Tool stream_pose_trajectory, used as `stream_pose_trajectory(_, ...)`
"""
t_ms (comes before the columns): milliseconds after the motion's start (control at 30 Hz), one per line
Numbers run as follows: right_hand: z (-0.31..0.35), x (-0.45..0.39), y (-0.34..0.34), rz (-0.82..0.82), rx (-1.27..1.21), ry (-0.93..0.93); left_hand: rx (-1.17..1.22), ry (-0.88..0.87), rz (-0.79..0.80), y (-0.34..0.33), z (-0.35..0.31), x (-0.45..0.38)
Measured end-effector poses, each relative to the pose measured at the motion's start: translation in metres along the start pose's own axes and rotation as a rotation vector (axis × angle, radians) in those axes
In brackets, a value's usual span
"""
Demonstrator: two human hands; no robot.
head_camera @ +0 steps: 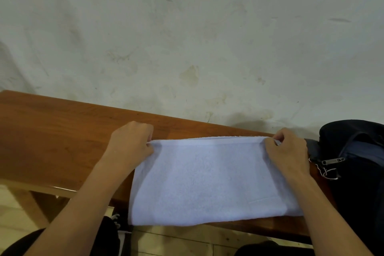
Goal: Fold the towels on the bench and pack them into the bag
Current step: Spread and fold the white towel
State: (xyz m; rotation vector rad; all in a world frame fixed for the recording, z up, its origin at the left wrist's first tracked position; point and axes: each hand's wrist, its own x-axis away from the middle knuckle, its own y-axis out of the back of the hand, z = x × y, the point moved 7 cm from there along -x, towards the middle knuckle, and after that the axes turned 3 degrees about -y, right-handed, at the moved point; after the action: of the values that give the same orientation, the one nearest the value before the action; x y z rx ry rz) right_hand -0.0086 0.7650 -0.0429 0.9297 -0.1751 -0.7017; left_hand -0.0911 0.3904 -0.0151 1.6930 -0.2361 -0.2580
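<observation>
One light-blue towel (209, 178) lies flat on the bench (62, 137), spanning far edge to near edge, toward the right end. Left hand (131, 143) pinches its far-left corner, right hand (288, 151) pinches the far-right corner. One dark bag (357, 164) sits at the bench's right end, just beside the towel.

Pale blue towel (207, 178), folded flat on wooden bench (52, 131), near edge overhanging the front. Dark navy bag (357, 151) at right, zipper visible.
</observation>
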Motion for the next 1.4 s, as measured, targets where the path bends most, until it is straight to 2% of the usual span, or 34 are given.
stream_pose_trajectory(133,-0.001,0.0,0.0,0.008,0.01,0.006,0.358,0.054,0.027,-0.003,0.019,-0.001)
stream_pose_trajectory(200,-0.001,0.0,0.0,0.008,0.019,0.01,0.409,0.057,0.079,-0.009,0.024,-0.001)
stream_pose_trajectory(500,0.004,0.003,0.0,0.028,0.02,0.04,0.374,0.224,0.114,-0.018,0.027,-0.002)
stream_pose_trajectory(800,0.01,0.006,0.005,-0.031,-0.095,0.076,0.255,0.167,0.262,-0.025,0.021,0.006)
stream_pose_trajectory(933,0.011,0.009,0.006,-0.074,-0.234,0.049,0.183,0.15,0.232,-0.018,0.019,0.005)
stream_pose_trajectory(1000,0.015,0.01,0.009,-0.109,-0.303,0.049,0.161,0.156,0.162,-0.01,0.021,0.001)
stream_pose_trajectory(1033,0.017,0.009,0.012,-0.141,-0.319,0.043,0.157,0.147,0.074,-0.001,0.022,-0.002)
stream_pose_trajectory(1100,0.017,0.006,0.014,-0.186,-0.39,0.014,0.219,0.11,-0.199,0.019,0.027,-0.006)
stream_pose_trajectory(1167,0.02,0.004,0.014,-0.18,-0.544,0.014,0.379,0.097,-0.462,0.039,0.032,0.0)
stream_pose_trajectory(1267,0.034,0.009,0.022,-0.22,-0.838,0.085,0.629,0.052,-0.758,0.064,0.035,0.015)
stream_pose_trajectory(1333,0.041,0.017,0.033,-0.276,-0.911,0.143,0.593,-0.082,-0.847,0.073,0.032,0.022)
stream_pose_trajectory(1400,0.039,0.023,0.037,-0.264,-0.854,0.181,0.579,-0.162,-0.807,0.066,0.036,0.028)
